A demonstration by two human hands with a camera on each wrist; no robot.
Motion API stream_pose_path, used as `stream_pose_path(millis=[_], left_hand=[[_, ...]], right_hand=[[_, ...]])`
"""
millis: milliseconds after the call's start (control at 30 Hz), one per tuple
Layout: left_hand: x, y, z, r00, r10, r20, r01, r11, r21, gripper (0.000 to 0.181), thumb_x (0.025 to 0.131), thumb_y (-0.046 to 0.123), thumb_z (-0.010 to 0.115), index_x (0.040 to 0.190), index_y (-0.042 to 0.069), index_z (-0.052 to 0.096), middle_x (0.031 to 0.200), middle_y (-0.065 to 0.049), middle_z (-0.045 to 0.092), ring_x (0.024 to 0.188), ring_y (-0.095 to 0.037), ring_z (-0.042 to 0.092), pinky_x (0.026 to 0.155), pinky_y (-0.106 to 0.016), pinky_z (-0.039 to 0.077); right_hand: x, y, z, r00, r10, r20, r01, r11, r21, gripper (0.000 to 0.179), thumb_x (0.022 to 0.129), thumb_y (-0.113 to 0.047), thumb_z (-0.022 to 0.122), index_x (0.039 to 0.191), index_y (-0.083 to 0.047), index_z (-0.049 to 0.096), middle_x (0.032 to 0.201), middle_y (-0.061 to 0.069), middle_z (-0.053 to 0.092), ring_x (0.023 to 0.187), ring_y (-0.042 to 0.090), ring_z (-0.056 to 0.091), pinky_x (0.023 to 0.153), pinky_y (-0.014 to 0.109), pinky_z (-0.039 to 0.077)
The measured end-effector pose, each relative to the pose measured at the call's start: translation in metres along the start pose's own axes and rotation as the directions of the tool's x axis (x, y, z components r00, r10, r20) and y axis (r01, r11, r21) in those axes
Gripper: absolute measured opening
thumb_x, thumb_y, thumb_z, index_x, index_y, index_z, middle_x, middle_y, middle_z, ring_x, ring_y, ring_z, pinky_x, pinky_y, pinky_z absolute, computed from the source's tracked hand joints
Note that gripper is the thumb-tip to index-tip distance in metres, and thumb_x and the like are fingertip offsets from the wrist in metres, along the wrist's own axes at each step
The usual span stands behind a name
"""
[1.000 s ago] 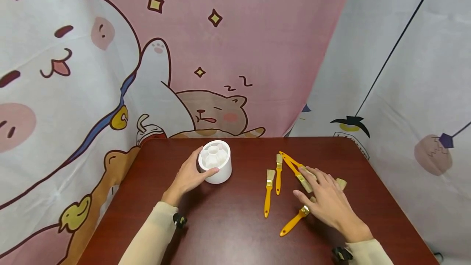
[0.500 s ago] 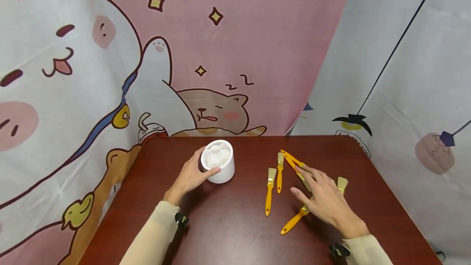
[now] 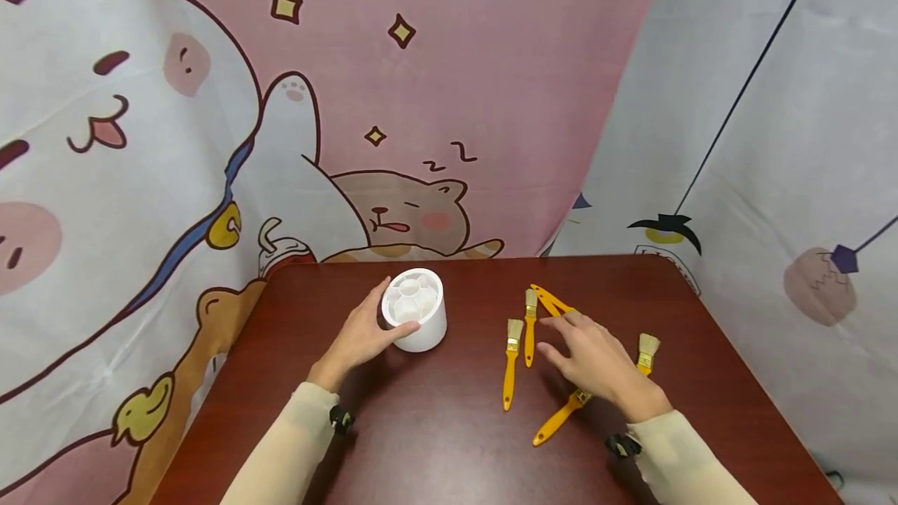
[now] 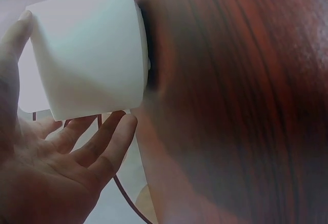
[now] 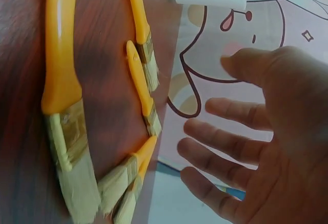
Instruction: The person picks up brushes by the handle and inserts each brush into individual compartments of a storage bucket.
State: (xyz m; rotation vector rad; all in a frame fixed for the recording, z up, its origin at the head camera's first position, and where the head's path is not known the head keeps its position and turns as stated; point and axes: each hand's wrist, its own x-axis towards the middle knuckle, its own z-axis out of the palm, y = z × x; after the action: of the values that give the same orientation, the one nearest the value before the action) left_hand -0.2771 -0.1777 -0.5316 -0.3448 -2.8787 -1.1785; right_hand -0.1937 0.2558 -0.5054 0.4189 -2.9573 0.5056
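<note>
Grasps white holder [image 3: 426, 327] with left hand [image 3: 361, 336], nothing with right hand [image 3: 598, 358]; looks light, stiff, hard to judge for slip in haze; best held round its sides.

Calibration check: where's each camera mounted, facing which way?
Head: on head, looking forward and down at glossy reddish wood-grain table; left hand, right hand, cream sleeves show.
Left wrist: worn there, facing smooth white cylindrical container; left hand shows.
Right wrist: worn there, facing yellow-handled bristle brushes; right hand shows.
Head and left wrist share the container.

Left hand [image 3: 362, 338] round container [image 3: 426, 326], right hand [image 3: 598, 361] over brushes [image 3: 558, 418]
</note>
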Motion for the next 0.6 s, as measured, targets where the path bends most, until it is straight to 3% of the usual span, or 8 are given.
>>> stream_pose_path(millis=[200, 333, 467, 600], left_hand=[[0.001, -0.001, -0.001, 1.0, 0.019, 0.004, -0.019, 1.0, 0.012, 0.118, 0.094, 0.067, 0.091, 0.186, 0.025, 0.03, 0.185, -0.014, 0.047, 0.17, -0.042, 0.05, 0.135, -0.072, 0.043], [0.0, 0.001, 0.001, 1.0, 0.019, 0.01, -0.019, 1.0, -0.002, 0.116, 0.094, 0.066, 0.092, 0.185, 0.026, 0.032, 0.183, -0.015, 0.05, 0.168, -0.042, 0.052, 0.134, -0.071, 0.044], [0.0, 0.002, 0.002, 1.0, 0.015, 0.007, -0.015, 1.0, -0.011, 0.116, 0.094, 0.067, 0.092, 0.185, 0.026, 0.033, 0.183, -0.015, 0.05, 0.167, -0.041, 0.053, 0.134, -0.072, 0.044], [0.0, 0.002, 0.002, 1.0, 0.021, -0.004, -0.021, 1.0, -0.014, 0.116, 0.094, 0.066, 0.092, 0.185, 0.024, 0.034, 0.182, -0.015, 0.05, 0.167, -0.041, 0.052, 0.134, -0.071, 0.044]], right_hand=[[0.011, -0.007, 0.011, 0.998, 0.008, 0.059, -0.01, 0.999, 0.031, 0.049, 0.108, -0.034, 0.085, 0.148, -0.007, 0.076, 0.146, 0.019, 0.078, 0.129, 0.039, 0.078, 0.106, 0.064, 0.067], [0.017, -0.01, 0.019, 0.995, 0.009, 0.099, -0.013, 0.999, 0.037, 0.048, 0.108, -0.034, 0.086, 0.145, -0.006, 0.077, 0.139, 0.017, 0.081, 0.109, 0.029, 0.079, 0.096, 0.055, 0.069], [0.022, -0.015, 0.023, 0.991, 0.014, 0.133, -0.022, 0.998, 0.061, 0.045, 0.106, -0.032, 0.088, 0.142, -0.007, 0.078, 0.127, 0.012, 0.08, 0.086, 0.017, 0.064, 0.076, 0.037, 0.06], [0.026, -0.02, 0.024, 0.991, 0.002, 0.132, -0.012, 0.997, 0.073, 0.038, 0.106, -0.029, 0.089, 0.136, -0.008, 0.079, 0.115, 0.008, 0.078, 0.082, 0.014, 0.058, 0.071, 0.032, 0.052]])
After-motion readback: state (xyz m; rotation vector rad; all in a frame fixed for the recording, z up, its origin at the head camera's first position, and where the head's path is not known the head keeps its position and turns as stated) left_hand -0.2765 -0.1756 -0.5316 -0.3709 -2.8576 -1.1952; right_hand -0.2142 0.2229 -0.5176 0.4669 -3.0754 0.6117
